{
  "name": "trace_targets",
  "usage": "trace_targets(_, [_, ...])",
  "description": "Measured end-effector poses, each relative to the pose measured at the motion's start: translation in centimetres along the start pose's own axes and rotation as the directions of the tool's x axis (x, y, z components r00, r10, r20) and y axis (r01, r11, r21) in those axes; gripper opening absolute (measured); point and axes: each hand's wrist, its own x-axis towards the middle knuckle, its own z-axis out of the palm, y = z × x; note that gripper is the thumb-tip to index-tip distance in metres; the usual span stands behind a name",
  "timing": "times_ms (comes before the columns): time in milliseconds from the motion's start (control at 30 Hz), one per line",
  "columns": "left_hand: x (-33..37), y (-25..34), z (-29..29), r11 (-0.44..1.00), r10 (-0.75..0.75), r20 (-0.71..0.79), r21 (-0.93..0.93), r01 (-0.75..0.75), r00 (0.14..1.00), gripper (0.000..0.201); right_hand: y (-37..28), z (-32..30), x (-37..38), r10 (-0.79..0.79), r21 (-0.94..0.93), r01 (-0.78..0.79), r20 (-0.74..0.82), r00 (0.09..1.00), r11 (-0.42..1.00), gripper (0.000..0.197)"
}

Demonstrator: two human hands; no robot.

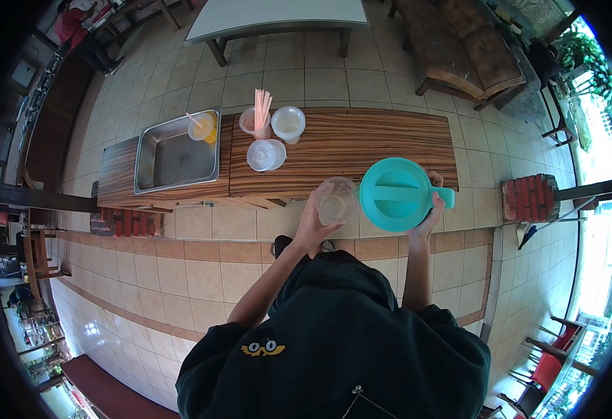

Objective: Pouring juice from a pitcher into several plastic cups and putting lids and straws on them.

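Observation:
In my left hand [313, 222] is a clear plastic cup [335, 200], held just off the near edge of the wooden counter [376, 133]. My right hand [428, 213] is wrapped round the handle side of a pitcher with a turquoise lid [394, 194]; the lid hides most of its body. Cup and pitcher are side by side, almost touching. Further back on the counter stand a cup of pink straws [261, 112], a white round tub [288, 124] and stacked clear lids or cups [264, 155].
A metal tray or basin [178, 159] is set at the counter's left, with a cup of yellow liquid [200, 128] at its far corner. Beyond are a white table [278, 14] and a brown sofa [459, 49]. A person [76, 31] stands at the far left.

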Motion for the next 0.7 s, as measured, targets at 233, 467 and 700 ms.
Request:
trace_targets(233, [-1.1,0.6,-0.1,0.999,0.005,0.032,0.046,-0.006,0.999,0.082,-1.3,0.1,-1.1,-0.048,-0.081,0.057,0.112,0.993,0.995,0.046])
trace_targets(467, [-2.1,0.7,-0.2,0.998,0.052,0.036,0.029,-0.053,0.998,0.08,-2.1,0.2,-2.2,-0.055,-0.101,0.071,0.15,0.987,0.992,0.044])
trace_targets(700, [-2.8,0.8,0.0,0.996,0.07,0.041,0.046,-0.072,0.997,0.08,-2.6,0.3,-2.6,-0.083,-0.192,0.115,0.167,0.982,0.975,0.046])
